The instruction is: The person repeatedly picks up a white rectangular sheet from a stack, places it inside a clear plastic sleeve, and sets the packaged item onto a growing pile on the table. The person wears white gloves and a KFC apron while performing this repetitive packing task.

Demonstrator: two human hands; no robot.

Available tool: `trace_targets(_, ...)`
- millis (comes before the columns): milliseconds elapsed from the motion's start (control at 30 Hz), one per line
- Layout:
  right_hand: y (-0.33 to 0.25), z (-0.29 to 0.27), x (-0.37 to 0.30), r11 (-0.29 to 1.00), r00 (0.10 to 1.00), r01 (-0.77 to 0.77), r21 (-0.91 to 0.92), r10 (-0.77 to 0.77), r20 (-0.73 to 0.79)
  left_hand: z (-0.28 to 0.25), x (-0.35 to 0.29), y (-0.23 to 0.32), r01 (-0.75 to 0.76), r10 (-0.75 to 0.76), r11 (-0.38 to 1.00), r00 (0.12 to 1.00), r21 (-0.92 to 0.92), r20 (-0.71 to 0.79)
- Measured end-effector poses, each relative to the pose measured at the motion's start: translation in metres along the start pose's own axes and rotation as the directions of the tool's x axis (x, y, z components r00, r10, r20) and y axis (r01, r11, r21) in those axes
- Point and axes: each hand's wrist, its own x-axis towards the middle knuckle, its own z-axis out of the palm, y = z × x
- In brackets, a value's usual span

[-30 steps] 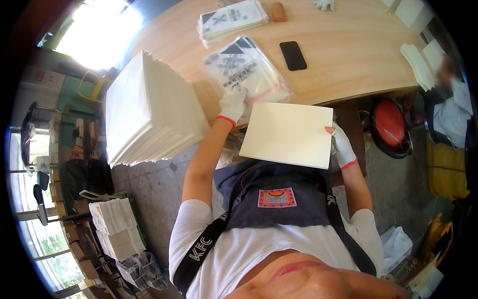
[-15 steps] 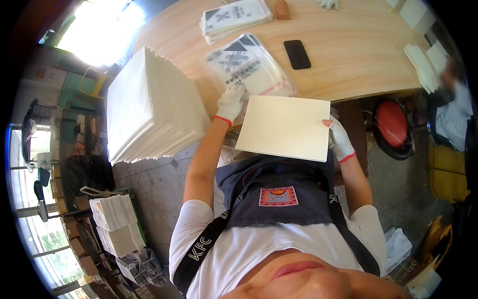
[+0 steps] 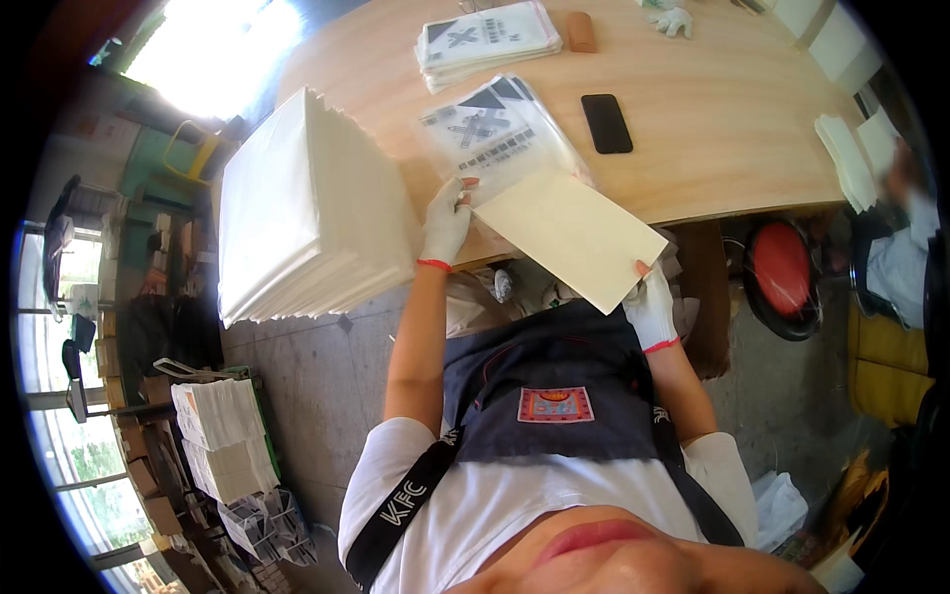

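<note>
A cream paper pad [image 3: 579,238] lies tilted over the table's near edge, its far end against the printed clear plastic bags [image 3: 505,134]. My right hand [image 3: 650,302], in a white fingertip-less glove with a red cuff, is closed on the pad's near right corner, thumb on top. My left hand [image 3: 448,218], gloved the same way, is closed in a pinch at the near left corner of the top bag, close beside the pad's left corner. The bag's clear film is hard to make out there.
A tall stack of white sheets [image 3: 287,208] stands left of my left hand. Farther back are another pile of printed bags [image 3: 490,42], a brown case [image 3: 581,33], a black phone [image 3: 606,124] and a white glove [image 3: 671,22]. A red-seated stool [image 3: 782,259] stands at right.
The pad has turned clockwise, its far end now over the bags' near edge. My right hand has moved left and nearer to me. My left hand has shifted slightly left and now pinches the bag corner.
</note>
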Motion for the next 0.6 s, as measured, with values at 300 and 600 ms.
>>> trace_targets(300, 0.006, 0.050, -0.030, 0.980, 0.991, 0.028, -0.197, -0.054, -0.125, 0.005, -0.033, 0.018, -0.134, 0.200, 0.923, 0.968, 0.360, -0.152)
trace_targets(600, -0.007, 0.053, -0.042, 0.968, 0.998, 0.007, -0.249, -0.021, -0.054, 0.017, -0.066, 0.005, -0.130, 0.242, 0.912, 0.936, 0.388, -0.256)
